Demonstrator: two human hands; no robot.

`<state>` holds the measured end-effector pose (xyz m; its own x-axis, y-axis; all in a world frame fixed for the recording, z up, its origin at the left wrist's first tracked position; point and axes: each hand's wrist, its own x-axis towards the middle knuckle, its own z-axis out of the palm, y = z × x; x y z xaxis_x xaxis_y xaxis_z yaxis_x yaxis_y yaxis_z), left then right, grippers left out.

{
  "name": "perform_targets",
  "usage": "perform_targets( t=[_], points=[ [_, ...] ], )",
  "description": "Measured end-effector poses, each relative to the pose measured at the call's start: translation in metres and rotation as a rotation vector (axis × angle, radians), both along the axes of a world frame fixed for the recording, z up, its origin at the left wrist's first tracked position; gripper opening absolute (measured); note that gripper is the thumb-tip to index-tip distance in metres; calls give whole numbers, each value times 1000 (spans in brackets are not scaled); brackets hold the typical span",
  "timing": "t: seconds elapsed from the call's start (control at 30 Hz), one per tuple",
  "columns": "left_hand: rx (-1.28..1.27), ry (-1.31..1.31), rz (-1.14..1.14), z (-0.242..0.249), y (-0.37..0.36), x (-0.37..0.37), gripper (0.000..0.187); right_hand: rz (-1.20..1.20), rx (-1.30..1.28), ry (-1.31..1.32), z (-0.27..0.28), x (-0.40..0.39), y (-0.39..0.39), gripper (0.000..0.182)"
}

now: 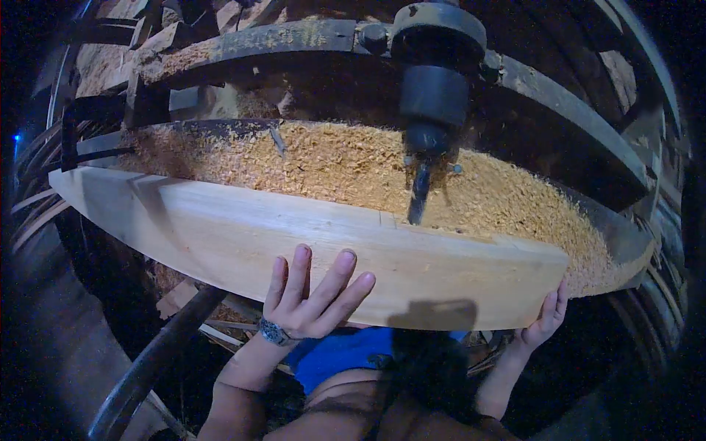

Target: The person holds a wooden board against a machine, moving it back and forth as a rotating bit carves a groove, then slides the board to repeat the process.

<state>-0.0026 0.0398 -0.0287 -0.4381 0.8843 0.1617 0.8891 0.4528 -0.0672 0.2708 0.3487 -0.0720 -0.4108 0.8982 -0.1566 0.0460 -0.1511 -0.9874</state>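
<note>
A long pale wooden board (220, 220) lies across the machine table, its near edge close to my body. My left hand (312, 298), with a watch on the wrist, rests on the board's near face with fingers spread. At the right end my right hand (548, 312) wraps round the board's edge and corner; part of its fingers is hidden. Just behind the board's far edge, right of centre, a drill bit (419, 195) points down from a dark chuck (434, 95). Short pencil-like lines mark the board near the bit.
Wood shavings (331, 158) cover the table behind the board. A curved metal bar (588, 110) runs behind the chuck. A dark round lever (162, 360) slants up from the lower left. Thin strips (40, 220) lie at the left, with wood scraps at the upper left.
</note>
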Motion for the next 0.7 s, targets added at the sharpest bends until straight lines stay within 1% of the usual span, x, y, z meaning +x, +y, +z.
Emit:
perform_targets(
  t=[0.3, 0.33, 0.4, 0.43, 0.5, 0.6, 0.63, 0.67, 0.7],
  points=[
    [-16, -28, 2, 1, 2, -4, 41, -26, -23, -44, -5, 1, 8, 42],
    [-20, -39, 5, 2, 3, -5, 42, -23, 11, -88, -3, -2, 8, 43],
    [-24, 17, -18, 0, 1, -7, 43, -20, 80, -173, 2, -9, 6, 43],
    [-27, 44, -31, -1, 1, -8, 44, 7, 95, -183, 1, -6, 9, 44],
    [-22, 17, -15, 1, 4, -7, 44, 50, 122, -212, -1, 7, 14, 45],
    [-11, -46, -17, 4, 5, -6, 43, 121, 257, -452, 39, -34, 18, 53],
    [-8, -68, -19, 4, 5, -6, 46, 204, 578, -650, 59, -58, 16, 58],
    [-22, -50, -24, 4, 5, -7, 43, 291, 901, -842, 77, -81, 9, 64],
    [-35, -28, -27, 4, 4, -7, 42, 512, 891, -773, 87, -93, 0, 69]
  ],
)
